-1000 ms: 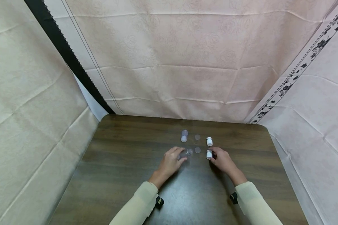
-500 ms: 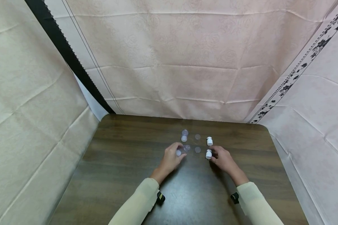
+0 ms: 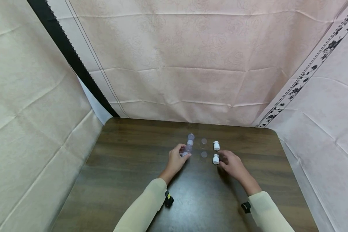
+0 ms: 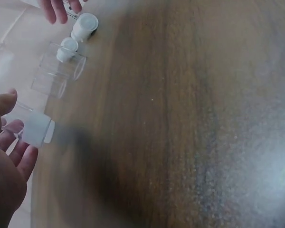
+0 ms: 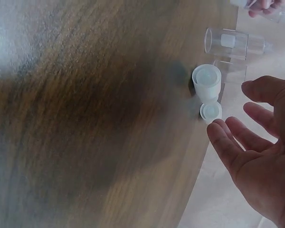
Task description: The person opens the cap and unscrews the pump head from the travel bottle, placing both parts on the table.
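Observation:
My left hand (image 3: 175, 160) holds a clear bottle (image 3: 188, 149) between thumb and fingers; in the left wrist view its white end (image 4: 36, 128) faces the table. Just beyond it in the head view stands a similar clear bottle (image 3: 190, 139) with a white lower part. My right hand (image 3: 231, 163) is beside the nearer white bottle (image 3: 216, 159), its fingers loosely bent and spread. In the right wrist view these fingers (image 5: 225, 142) hold nothing, and a gap shows between them and the bottle. A second white bottle (image 3: 216, 146) stands behind the nearer one.
Two clear empty-looking cylinders (image 3: 204, 154) stand between the hands, one behind the other. Everything is on a dark wooden table (image 3: 127, 161), near its far edge. Pale cloth (image 3: 191, 64) hangs behind and along both sides.
My left hand has turned the clear bottle from a rightward tilt to nearly upright and shifted it away from me, close to the other clear bottle. My right hand has eased slightly off the white bottle.

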Tool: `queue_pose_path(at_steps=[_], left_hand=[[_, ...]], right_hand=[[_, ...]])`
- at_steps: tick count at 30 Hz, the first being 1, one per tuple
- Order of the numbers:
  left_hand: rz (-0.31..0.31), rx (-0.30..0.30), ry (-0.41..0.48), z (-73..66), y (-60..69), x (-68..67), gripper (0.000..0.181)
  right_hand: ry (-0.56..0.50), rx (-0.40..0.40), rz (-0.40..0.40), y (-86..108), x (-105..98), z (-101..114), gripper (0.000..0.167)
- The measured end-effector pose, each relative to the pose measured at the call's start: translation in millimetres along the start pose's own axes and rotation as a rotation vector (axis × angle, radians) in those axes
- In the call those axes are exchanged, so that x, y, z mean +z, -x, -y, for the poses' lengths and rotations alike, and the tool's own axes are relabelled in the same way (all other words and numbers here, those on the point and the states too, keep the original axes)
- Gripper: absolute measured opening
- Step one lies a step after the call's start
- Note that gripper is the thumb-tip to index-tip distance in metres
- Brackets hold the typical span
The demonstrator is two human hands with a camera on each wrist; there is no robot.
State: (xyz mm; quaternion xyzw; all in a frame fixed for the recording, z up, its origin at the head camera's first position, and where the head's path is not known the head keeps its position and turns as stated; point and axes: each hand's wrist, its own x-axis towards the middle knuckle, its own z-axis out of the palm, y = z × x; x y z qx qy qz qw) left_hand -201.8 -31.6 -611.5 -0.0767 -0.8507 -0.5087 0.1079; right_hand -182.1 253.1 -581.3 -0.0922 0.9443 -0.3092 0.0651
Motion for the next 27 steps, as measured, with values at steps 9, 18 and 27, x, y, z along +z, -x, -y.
queue_pose_path(at_steps=[9,18,27], left_hand=[[0.031,-0.087,0.044,6.2,-3.7,8.8,0.036],[0.065,-0.093,0.050,10.8,-3.3,10.7,0.034],[0.102,-0.047,-0.044,13.6,-3.6,2.9,0.049]], right_hand=[[0.010,-0.045,-0.056,11.0,2,1,0.047],[0.033,-0.072,-0.094,19.4,7,1,0.045],[0.026,-0.073,-0.110,24.9,8,1,0.043]])
